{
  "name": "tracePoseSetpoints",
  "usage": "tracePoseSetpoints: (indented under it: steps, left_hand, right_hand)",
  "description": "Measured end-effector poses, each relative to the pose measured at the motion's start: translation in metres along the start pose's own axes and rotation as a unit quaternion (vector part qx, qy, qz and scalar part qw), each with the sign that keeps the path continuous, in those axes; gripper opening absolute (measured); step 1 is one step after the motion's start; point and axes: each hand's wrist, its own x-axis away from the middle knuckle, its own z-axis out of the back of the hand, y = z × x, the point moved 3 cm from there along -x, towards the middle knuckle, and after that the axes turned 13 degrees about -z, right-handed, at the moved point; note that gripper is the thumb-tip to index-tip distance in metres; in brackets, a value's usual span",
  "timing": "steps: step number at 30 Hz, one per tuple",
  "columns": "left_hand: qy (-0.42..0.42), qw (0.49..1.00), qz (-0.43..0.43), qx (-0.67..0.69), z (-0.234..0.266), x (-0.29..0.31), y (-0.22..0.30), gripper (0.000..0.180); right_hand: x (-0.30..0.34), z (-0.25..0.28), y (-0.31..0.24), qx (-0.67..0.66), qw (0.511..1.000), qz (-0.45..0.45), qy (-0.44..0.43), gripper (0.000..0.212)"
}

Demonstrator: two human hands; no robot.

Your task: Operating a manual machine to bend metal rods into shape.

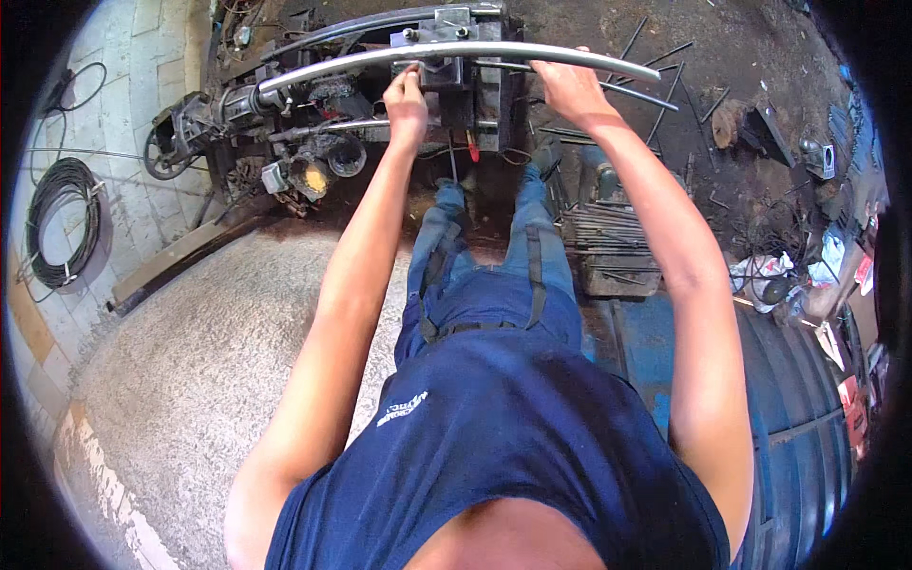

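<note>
A long shiny metal tube (475, 49) lies crosswise over a dark machine, bowed in this view. My right hand (570, 93) is closed around it right of the machine, with a fingertip showing above its far side. A thinner rod (641, 96) passes behind that hand and sticks out to the right. My left hand (407, 106) is closed in a pinch just below the tube, at the left side of a dark metal block (446, 76). What its fingers hold is hidden. Two bolt heads show on a bracket (446, 30) beyond the tube.
A motor unit with a wheel (180, 133) stands left of the machine. Black coiled cable (65, 223) lies on the tiles at far left. Several metal rods (613, 233) are stacked to the right, near a blue ribbed barrel (779, 408). Loose rods and scraps litter the dark floor.
</note>
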Motion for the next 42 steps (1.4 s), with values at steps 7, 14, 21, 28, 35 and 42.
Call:
tracePoseSetpoints:
  steps: [7, 14, 21, 28, 35, 42]
  left_hand:
    - [0.079, 0.992, -0.013, 0.099, -0.026, 0.017, -0.001, 0.027]
    - [0.086, 0.992, -0.003, 0.088, -0.019, 0.015, 0.0, 0.033]
    - [0.016, 0.948, 0.098, 0.301, -0.01, -0.003, -0.024, 0.038]
    - [0.006, 0.952, 0.17, 0.254, 0.003, -0.043, -0.024, 0.032]
    - [0.003, 0.93, 0.154, 0.333, -0.001, -0.049, -0.021, 0.026]
    - [-0.003, 0.938, 0.17, 0.302, -0.003, -0.041, -0.013, 0.026]
  right_hand:
    - [0.009, -0.004, 0.001, -0.035, 0.999, -0.02, 0.024, 0.023]
    - [-0.009, -0.006, -0.04, 0.013, 0.998, -0.057, 0.011, 0.022]
    - [-0.034, -0.024, -0.066, -0.075, 0.992, -0.054, 0.086, 0.025]
    - [-0.042, -0.035, -0.077, -0.06, 0.994, -0.071, 0.05, 0.033]
    - [-0.005, -0.024, -0.117, -0.13, 0.946, -0.191, 0.226, 0.029]
    - [0.02, -0.097, -0.115, -0.724, 0.405, -0.539, 0.145, 0.019]
